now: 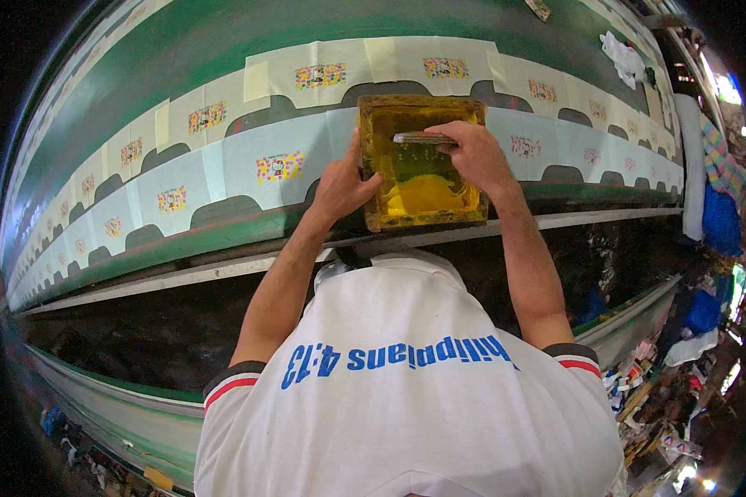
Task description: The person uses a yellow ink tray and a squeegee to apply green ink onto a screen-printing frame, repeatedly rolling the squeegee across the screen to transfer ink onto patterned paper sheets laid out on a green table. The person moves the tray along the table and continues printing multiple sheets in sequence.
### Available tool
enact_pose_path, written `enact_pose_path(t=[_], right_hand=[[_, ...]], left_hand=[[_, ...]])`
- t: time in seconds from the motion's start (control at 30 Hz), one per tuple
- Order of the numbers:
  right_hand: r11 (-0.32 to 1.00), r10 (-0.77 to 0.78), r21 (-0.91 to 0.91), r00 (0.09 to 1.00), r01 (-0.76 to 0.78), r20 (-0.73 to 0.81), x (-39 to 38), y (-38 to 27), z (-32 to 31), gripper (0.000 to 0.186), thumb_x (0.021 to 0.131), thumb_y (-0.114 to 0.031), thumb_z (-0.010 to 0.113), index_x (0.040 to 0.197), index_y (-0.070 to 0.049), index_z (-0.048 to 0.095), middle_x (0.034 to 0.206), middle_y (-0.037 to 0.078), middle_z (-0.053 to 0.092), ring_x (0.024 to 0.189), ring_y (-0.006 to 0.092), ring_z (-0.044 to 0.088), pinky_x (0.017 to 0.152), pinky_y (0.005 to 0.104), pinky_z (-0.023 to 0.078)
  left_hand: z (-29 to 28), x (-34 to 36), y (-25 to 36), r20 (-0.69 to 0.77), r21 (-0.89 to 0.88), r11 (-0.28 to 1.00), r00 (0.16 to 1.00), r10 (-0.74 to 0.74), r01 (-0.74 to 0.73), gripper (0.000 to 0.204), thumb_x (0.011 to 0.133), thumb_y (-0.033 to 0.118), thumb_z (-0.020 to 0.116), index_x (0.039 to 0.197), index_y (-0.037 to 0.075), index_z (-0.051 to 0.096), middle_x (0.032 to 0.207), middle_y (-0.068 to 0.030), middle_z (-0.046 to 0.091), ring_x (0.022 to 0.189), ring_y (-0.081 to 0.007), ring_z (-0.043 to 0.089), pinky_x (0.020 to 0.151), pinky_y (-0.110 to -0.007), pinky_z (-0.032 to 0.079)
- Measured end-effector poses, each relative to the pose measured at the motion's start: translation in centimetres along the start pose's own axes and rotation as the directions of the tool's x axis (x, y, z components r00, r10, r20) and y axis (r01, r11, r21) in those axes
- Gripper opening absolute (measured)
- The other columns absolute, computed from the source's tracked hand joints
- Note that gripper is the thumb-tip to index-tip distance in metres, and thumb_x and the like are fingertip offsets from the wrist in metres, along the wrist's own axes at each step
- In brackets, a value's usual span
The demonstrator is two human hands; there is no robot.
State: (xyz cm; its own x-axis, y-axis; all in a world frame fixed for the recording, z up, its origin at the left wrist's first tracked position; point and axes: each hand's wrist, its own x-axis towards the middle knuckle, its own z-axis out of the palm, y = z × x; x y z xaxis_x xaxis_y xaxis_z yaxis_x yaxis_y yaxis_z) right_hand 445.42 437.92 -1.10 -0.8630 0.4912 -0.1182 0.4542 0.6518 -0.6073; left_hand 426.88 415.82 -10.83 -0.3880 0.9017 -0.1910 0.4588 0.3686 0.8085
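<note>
The frame [423, 102] looked rough, while the yellow liquid [427, 195] inside it had a wet, glossy finish. The pale panels [224, 170] seemed thin, matt cloth, the green tabletop [153, 70] smooth and faintly shiny, the shirt [406, 308] matt cloth.

Screen-printing workshop: long green table [170, 62], printed sheets [224, 170], framed screen [419, 166].

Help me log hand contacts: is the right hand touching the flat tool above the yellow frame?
Touching. The head view shows the right hand with its fingers closed on the flat tool, no gap between.
</note>
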Motion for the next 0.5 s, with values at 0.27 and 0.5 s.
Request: enact_pose_path(t=[0.27,0.5], right_hand=[[0.999,-0.002,-0.036,0.999,0.000,-0.054,2.2,0.7,0.4,0.047,0.089,0.007,0.065,0.128,-0.012,0.082,0.121,0.020,0.081,0.112,0.0402,0.076,0.101,0.0489,0.059],[1.000,0.000,-0.023,1.000,0.000,-0.024,-3.3,-0.6,1.8,0.055,0.084,0.010,0.060,0.129,-0.012,0.081,0.125,0.017,0.080,0.120,0.0383,0.073,0.109,0.0477,0.056]], left_hand=[[0.5,-0.1,-0.5,-0.029,-0.006,0.999,0.999,0.037,-0.037,0.109,0.093,0.033,0.077,0.176,0.002,0.014,0.086,-0.0307,0.071,0.079,-0.0501,0.073,0.073,-0.055,0.057],[0.6,0.0,-0.3,-0.001,0.081,0.996,0.999,-0.033,0.033,0.107,0.093,0.034,0.077,0.175,0.001,0.017,0.087,-0.0315,0.072,0.079,-0.0511,0.073,0.073,-0.058,0.057]])
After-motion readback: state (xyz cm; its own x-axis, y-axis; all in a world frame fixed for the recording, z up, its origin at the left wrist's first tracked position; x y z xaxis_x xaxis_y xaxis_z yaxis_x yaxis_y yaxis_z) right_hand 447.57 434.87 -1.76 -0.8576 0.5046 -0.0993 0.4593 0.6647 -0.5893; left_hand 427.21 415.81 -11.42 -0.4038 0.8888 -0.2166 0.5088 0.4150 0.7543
